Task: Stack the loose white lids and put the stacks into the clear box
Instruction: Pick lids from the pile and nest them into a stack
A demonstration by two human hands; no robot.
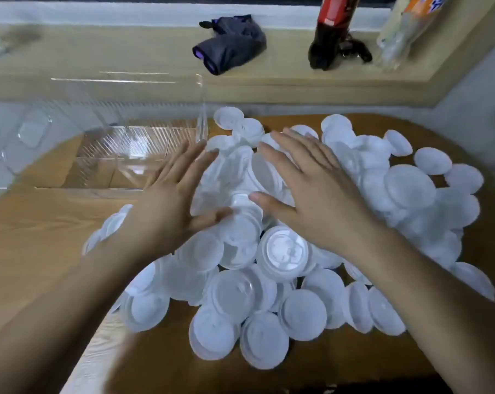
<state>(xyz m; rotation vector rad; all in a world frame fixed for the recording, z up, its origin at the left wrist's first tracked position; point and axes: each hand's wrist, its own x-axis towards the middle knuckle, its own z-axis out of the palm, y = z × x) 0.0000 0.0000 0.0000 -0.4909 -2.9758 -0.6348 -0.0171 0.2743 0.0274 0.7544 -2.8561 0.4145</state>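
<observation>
We see the clear box [127,146] standing on the tabletop [41,237], just left of the heap of loose white lids [301,312], its ribbed floor showing through the walls. Our left hand [166,200] and right hand [311,189] lie flat on the heap's top, fingers straight and spread, gripping nothing.

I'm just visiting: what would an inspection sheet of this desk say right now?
Surface: wooden table, heap covering its middle and right.
Job's things: white lids in a loose heap; clear box back left, no white lids seen inside.
Clutter: dark cloth, cola bottle and clear bottle on the ledge behind.
Grips: left hand and right hand open, fingers straight, laid on the heap.
Cables: nothing seen.
Surroundings: ledge runs along the back.
</observation>
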